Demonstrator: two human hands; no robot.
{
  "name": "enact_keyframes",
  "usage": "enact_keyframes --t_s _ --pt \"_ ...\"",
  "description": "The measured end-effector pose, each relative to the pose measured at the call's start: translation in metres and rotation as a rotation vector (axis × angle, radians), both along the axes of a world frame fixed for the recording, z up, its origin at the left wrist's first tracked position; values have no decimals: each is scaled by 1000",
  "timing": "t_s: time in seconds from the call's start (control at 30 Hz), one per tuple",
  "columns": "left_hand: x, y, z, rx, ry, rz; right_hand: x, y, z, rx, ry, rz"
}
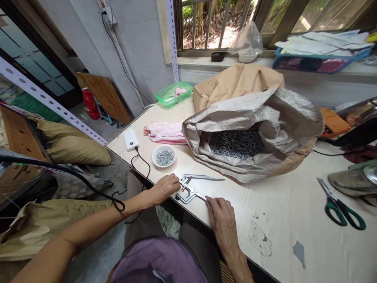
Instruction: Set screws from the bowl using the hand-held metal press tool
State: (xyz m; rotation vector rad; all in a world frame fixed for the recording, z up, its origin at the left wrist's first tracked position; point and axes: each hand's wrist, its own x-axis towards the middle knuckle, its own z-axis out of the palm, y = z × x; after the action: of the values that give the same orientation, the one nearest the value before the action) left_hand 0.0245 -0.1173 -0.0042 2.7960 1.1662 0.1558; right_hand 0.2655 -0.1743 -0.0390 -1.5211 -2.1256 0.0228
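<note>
A pair of silver snap pliers (191,192) lies at the table's front edge, its two handles spread apart and a small red part inside its jaw. My right hand (222,216) has its fingers closed around the end of the lower handle. At the other end, my left hand (165,188) is closed with its fingertips against the pliers' head. Whether those fingertips also pinch something small is hidden. Just beyond my left hand stands a white bowl (164,156) of small silver metal pieces. Behind the pliers, a large open sack (194,133) contains many dark metal pieces.
A white power bank (130,139) with a black cable lies left of the bowl. Behind are a pink-white cloth (165,133) and a green basket (173,94). Green-handled scissors (341,206) and a metal mug (350,182) are at the right. A grey scrap (299,253) lies near the front.
</note>
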Motion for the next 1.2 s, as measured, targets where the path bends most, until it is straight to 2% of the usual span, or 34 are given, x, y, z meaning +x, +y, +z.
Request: enact_keyframes --t_s 0.13,0.23,0.33,0.43,0.57,0.67,0.73,0.87,1.03,1.13,1.2 --pt "-14 -23 8 54 -103 -26 -2 -1 2 -13 -24 -2" --pt "-20 -44 3 71 -117 -47 -1 -1 4 0 -34 -2" --pt "-20 -50 -3 62 -119 -7 0 0 4 29 -45 6" --pt "-19 -32 2 82 -197 111 2 2 2 74 -55 15" --pt "-20 18 22 191 -223 493 3 4 -5 119 -75 14" --pt "-19 55 31 114 -85 727 5 4 -9 136 -90 18" --pt "-18 72 31 23 -10 802 6 4 -11 145 -91 18" --pt "-18 82 27 -88 16 799 5 4 -12 144 -82 22" --pt "-24 79 22 -63 -15 706 4 5 -11 162 -62 16" --pt "-26 80 22 -56 -82 686 5 6 -12 165 -63 17" --pt "-27 81 25 -56 -198 700 6 6 -13 160 -69 18"
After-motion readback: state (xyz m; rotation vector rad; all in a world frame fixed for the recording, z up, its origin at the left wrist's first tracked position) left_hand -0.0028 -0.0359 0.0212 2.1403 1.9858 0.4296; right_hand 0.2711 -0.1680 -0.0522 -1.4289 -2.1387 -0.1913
